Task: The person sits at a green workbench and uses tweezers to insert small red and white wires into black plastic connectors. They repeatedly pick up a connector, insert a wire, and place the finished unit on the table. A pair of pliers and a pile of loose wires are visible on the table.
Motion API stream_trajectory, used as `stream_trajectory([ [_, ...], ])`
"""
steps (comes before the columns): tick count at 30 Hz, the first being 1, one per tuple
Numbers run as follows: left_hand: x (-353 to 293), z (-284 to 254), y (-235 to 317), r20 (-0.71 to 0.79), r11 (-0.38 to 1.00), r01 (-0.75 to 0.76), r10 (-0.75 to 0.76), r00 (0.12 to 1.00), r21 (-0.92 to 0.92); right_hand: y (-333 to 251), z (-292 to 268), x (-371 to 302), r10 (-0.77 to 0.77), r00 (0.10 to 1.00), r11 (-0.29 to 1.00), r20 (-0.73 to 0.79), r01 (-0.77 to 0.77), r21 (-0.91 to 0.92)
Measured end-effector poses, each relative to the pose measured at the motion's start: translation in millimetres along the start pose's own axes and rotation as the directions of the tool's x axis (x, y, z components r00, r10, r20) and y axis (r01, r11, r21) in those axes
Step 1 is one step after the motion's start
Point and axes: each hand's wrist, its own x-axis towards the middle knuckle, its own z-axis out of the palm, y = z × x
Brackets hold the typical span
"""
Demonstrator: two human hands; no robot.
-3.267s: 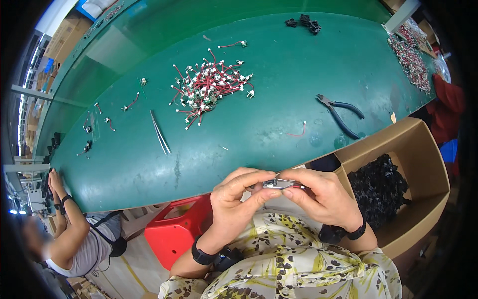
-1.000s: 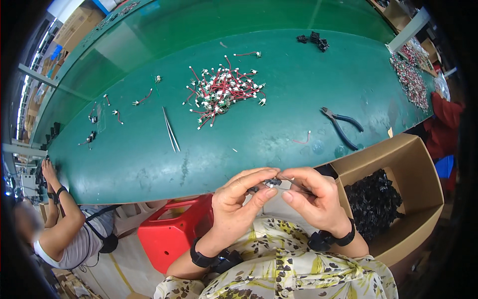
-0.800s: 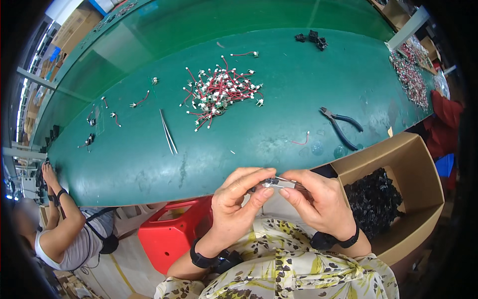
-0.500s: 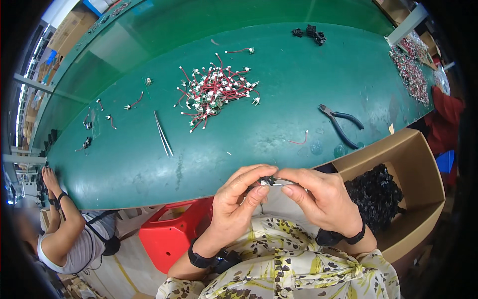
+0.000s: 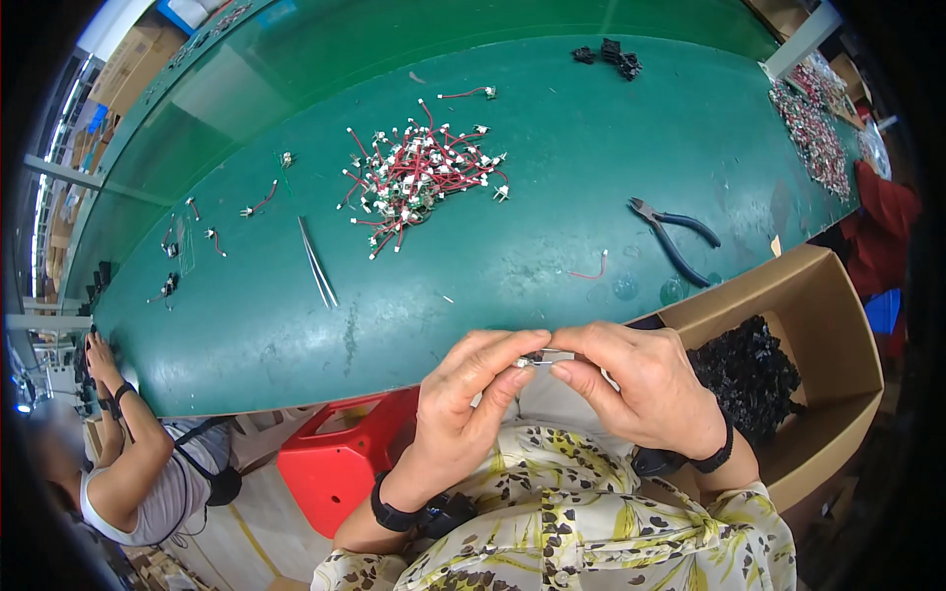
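Just past the table's near edge, my two hands meet with the fingertips almost touching. My left hand (image 5: pixel 463 386) pinches a small black-and-white part (image 5: pixel 526 361), like a connector, between thumb and fingers. My right hand (image 5: pixel 636 379) is closed on slim silvery tweezers (image 5: pixel 560 357), whose prongs reach the small part. Fingers hide most of both things. On the green table (image 5: pixel 473 281) beyond lies a heap of white connectors with red wires (image 5: pixel 419 175). A second pair of tweezers (image 5: pixel 317 261) lies left of the heap.
Cutting pliers (image 5: pixel 675 236) lie on the right. A cardboard box (image 5: pixel 823 394) of black parts (image 5: pixel 749 384) stands beside my right arm. Black pieces (image 5: pixel 611 57) lie at the back. A red stool (image 5: pixel 340 458) and another person (image 5: pixel 133 463) are at the left.
The small part appears turned between my fingers, with less of its black side showing. My right hand has shifted slightly; the table things sit a little differently because the view moved.
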Motion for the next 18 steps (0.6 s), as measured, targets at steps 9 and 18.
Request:
stream_trajectory([
  [9,3.5,1.5,-1.6,0.015,0.99,-0.103,0.102,0.995,0.096,5.5,2.8,-0.7,-0.018,1.0,1.0,0.005,0.018,-0.013],
  [18,3.2,5.5,0.9,-0.055,0.969,-0.128,0.143,0.988,0.212,4.9,6.0,3.1,-0.124,0.991,0.981,-0.045,0.116,-0.153],
])
